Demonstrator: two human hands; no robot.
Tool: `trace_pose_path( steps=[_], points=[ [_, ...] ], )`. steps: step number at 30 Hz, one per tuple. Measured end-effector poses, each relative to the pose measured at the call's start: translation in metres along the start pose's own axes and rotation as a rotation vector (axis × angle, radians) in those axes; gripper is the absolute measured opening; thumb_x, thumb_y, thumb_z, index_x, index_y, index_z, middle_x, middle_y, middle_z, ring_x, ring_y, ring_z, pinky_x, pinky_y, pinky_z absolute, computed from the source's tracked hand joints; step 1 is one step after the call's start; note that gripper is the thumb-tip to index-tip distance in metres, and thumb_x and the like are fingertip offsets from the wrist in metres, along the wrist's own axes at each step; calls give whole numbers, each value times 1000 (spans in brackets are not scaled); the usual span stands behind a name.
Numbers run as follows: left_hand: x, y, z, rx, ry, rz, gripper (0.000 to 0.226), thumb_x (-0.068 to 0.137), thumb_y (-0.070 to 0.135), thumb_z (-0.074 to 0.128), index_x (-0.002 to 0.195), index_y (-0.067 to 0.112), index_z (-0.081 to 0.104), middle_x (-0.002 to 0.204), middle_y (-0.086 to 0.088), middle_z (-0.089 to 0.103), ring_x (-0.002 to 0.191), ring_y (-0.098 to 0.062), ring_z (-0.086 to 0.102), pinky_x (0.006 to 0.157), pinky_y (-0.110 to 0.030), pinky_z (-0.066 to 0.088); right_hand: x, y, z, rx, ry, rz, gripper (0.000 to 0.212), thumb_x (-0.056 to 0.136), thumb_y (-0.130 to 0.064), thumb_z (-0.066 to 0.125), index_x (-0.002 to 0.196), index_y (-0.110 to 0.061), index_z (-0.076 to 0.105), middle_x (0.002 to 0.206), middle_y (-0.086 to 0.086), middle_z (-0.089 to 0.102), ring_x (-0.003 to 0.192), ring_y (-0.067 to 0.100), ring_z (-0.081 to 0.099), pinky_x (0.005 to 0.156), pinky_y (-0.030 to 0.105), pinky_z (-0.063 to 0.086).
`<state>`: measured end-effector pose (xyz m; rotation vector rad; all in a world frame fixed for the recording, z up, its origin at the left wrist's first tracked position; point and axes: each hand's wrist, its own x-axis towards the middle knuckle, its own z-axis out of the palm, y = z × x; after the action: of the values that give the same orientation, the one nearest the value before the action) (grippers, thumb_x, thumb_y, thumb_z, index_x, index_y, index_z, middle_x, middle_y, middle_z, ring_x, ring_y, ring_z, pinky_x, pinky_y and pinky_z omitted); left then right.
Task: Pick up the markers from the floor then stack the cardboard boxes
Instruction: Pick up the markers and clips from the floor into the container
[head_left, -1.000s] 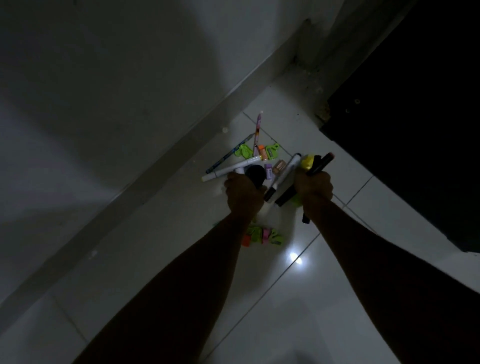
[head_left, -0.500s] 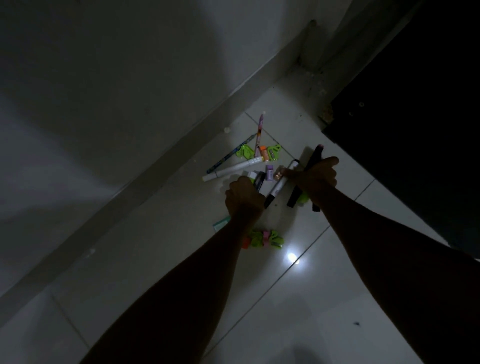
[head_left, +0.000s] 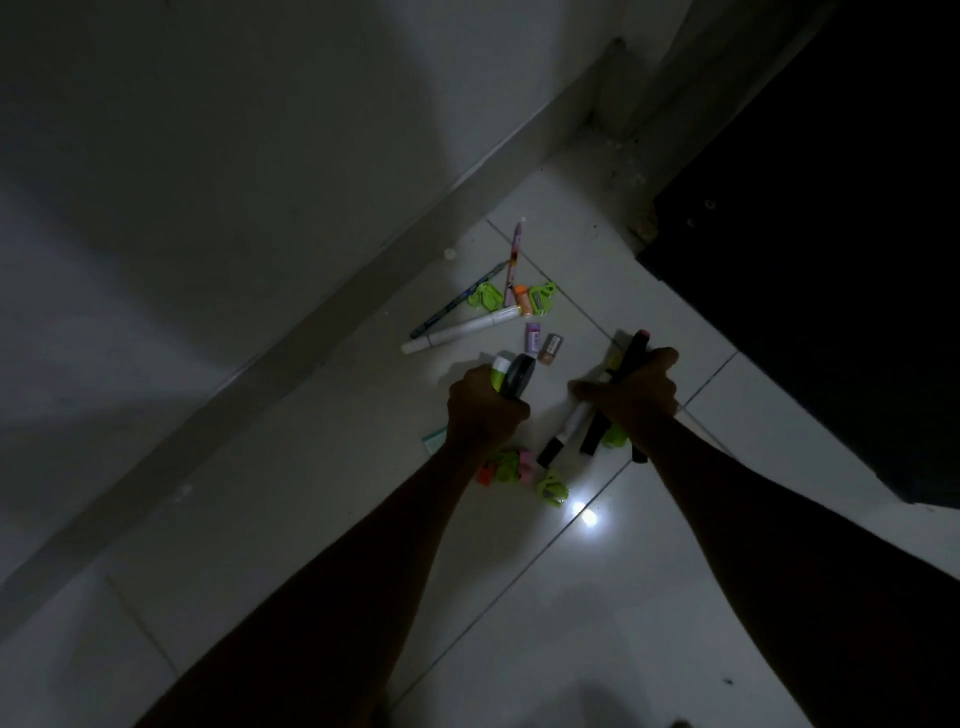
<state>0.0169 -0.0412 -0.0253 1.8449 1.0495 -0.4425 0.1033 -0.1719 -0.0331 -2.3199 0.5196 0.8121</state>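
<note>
Left grip (head_left: 485, 410) clenches two stubby markers (head_left: 514, 374), right grip (head_left: 639, 395) a marker bundle (head_left: 571, 431); gathering seems midway, and the white marker (head_left: 462, 330) at eleven o'clock probably needs a freed finger.

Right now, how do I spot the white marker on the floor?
Find the grey skirting along the wall. Beside it lies scattered stationery, beyond the left hand. The white marker is the long pale one, alongside a dark blue pen.
</note>
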Motion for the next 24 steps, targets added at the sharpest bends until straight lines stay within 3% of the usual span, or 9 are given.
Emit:
trace_pose_path(
  steps=[9,13,16,18,20,22,24],
  points=[
    [-6,-15,-6,70,-35,11,35,74,9,71,107,6,62,106,-12,67,94,-25,62,73,-23,42,-7,3,4,26,81,49,68,76,-19,76,126,-2,35,127,19,52,114,36,55,83,37,47],
    [-10,-17,-6,77,-36,21,30,75,13,69,104,7,60,100,-11,66,94,-29,63,76,-29,49,-4,9,-2,52,71,50,69,75,-23,77,126,0,37,128,20,52,115,36,55,90,41,51],
    [-14,-18,-10,126,-40,39,37,76,13,69,110,6,57,104,-12,65,97,-30,64,84,-35,53,1,7,-11,53,88,6,58,81,-22,71,126,1,43,127,19,54,113,35,57,81,34,48],
    [-18,-21,-11,127,-70,51,36,79,14,69,111,8,54,94,-5,66,87,-22,65,76,-27,54,8,1,-18,2,90,-41,53,84,-21,68,127,1,45,127,19,56,113,34,57,80,32,46],
    [-27,-26,-10,86,-104,52,36,77,17,73,105,13,51,83,3,66,76,-14,65,68,-20,56,14,-5,-21,-93,40,-85,60,83,-26,70,130,-1,42,130,19,54,117,34,54,89,35,47],
    [-33,-31,-4,65,-114,74,43,73,26,75,107,15,50,92,-5,71,86,-23,69,77,-37,59,18,-9,-22,-189,-23,-107,72,80,-33,74,135,-3,37,133,18,50,122,35,50,96,38,45],
    [-39,-33,3,156,-119,121,50,78,33,71,120,16,49,106,-9,67,101,-27,64,86,-42,55,19,-11,-22,-248,-49,-98,75,79,-33,74,137,-5,35,134,18,49,123,35,50,96,38,45]
  ],
)
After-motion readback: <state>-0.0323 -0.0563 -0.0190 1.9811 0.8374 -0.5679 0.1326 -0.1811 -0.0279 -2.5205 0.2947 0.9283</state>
